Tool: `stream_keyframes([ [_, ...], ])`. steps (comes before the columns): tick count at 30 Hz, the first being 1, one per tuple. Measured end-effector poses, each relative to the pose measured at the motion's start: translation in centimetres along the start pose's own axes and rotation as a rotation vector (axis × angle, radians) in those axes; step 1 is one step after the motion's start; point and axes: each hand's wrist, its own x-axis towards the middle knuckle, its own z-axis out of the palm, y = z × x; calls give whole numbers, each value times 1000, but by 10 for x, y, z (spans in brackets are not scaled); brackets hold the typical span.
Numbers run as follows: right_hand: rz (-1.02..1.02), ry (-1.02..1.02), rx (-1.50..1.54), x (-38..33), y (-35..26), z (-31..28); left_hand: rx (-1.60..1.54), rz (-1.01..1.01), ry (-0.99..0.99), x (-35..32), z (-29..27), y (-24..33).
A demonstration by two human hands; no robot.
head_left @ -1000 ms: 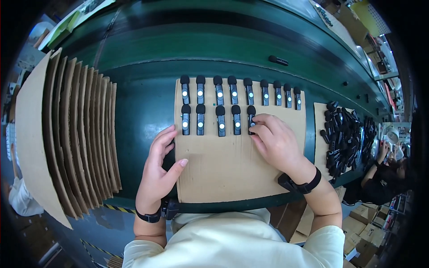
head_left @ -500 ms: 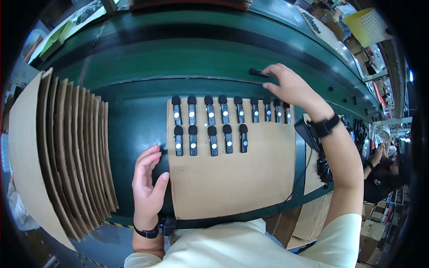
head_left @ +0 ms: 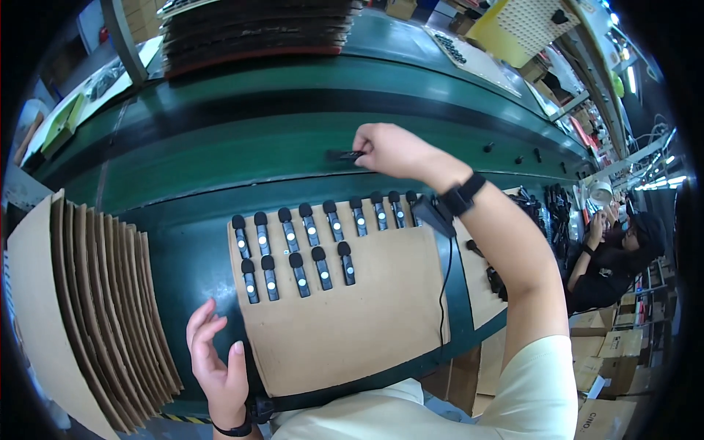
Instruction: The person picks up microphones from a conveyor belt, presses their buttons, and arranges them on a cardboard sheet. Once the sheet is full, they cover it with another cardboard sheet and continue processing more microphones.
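On a cardboard sheet (head_left: 345,330) in front of me lie small black clip-on microphones (head_left: 290,229) with foam tops and pale round dots, a fuller row at the far edge and a shorter row below it. Over the green belt beyond the sheet, my right hand (head_left: 389,150) pinches another black microphone (head_left: 341,155), which is blurred and points left. My left hand (head_left: 220,359), fingers apart and holding nothing, hovers by the sheet's left edge.
Upright cardboard sheets (head_left: 103,315) stand packed at the left. Several dark pieces (head_left: 519,159) lie farther along the belt (head_left: 242,139). A second cardboard sheet (head_left: 480,293) with black parts is at the right; beyond it sits another person (head_left: 612,257). A cable (head_left: 443,308) hangs from my right wrist device.
My right hand has closed on the microphone lying on the belt and carried it left. The whole view has shifted, and my left hand stays open by the sheet.
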Motion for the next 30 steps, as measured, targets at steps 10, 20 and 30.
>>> stream_keyframes([
  [10, -392, 30, 672, -183, -105, 38, 96, 327, -354, 9, 38, 64],
  [20, -346, 323, 911, -228, -107, 77, -53, 298, -440, -4, 78, 74],
  [30, -489, 515, 878, -232, -106, 91, -23, 455, -378, -11, 85, 70],
])
